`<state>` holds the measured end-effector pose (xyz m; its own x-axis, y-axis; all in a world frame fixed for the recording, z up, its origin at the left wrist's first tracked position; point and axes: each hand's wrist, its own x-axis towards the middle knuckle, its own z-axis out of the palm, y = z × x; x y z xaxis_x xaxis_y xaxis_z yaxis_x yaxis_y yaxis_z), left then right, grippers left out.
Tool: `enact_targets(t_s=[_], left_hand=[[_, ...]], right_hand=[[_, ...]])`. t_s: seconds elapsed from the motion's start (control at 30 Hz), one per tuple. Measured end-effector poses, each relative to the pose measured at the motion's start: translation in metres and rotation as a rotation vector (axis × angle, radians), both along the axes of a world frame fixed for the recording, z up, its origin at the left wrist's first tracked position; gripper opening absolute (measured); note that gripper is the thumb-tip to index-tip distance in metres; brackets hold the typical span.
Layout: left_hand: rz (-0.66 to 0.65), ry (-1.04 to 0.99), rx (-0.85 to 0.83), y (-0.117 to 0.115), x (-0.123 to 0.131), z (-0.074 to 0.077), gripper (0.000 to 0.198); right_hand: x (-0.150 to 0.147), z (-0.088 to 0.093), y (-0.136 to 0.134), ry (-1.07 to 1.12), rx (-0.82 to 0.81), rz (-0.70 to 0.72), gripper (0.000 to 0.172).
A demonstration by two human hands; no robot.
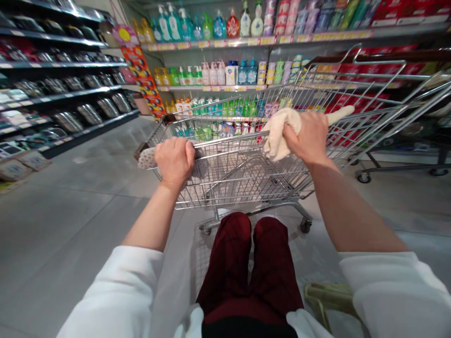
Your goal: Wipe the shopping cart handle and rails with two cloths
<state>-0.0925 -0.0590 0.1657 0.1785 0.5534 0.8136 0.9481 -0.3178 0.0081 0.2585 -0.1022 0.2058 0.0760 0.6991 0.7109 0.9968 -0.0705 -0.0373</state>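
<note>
A wire shopping cart [239,180] stands sideways in front of my knees. My left hand [175,159] is closed over its near top rail at the left end, with a grey dotted cloth [147,158] under the fingers, sticking out to the left. Closed round a cream cloth [280,134], my right hand [312,136] is at the cart's right end. The cloth's bulk hangs over the rail left of the hand, and a narrow end points out to the right. Whether my right fingers also grip the rail is hidden.
Behind the cart, shelves hold pump bottles [218,26] and red boxes [416,14]. Metal pots [89,112] fill the left shelving [70,136]. Another cart's wheel [363,177] shows at right. A greenish bag-like thing [329,293] lies on the floor [105,225] beside my right leg.
</note>
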Motion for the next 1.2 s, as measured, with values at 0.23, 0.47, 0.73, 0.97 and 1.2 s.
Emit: enact_targets(t_s=[0.23,0.47,0.73,0.97,1.2], left_hand=[[0.015,-0.047,-0.050,0.001,-0.035,-0.003,0.031],[0.032,-0.087,-0.054,0.004,-0.032,-0.005,0.026],[0.120,-0.204,-0.017,0.005,-0.013,-0.004,0.028],[0.063,-0.238,0.022,-0.003,0.027,0.000,0.028],[-0.154,-0.237,-0.064,-0.021,0.144,0.013,0.028]], right_hand=[[0.092,0.015,-0.014,-0.019,-0.031,-0.319,0.034],[0.162,0.029,-0.037,0.071,-0.036,-0.291,0.047],[0.139,0.021,-0.008,0.099,0.013,-0.402,0.052],[0.058,0.001,0.005,0.097,0.104,-0.198,0.054],[-0.053,-0.005,0.009,0.055,0.080,0.000,0.052]])
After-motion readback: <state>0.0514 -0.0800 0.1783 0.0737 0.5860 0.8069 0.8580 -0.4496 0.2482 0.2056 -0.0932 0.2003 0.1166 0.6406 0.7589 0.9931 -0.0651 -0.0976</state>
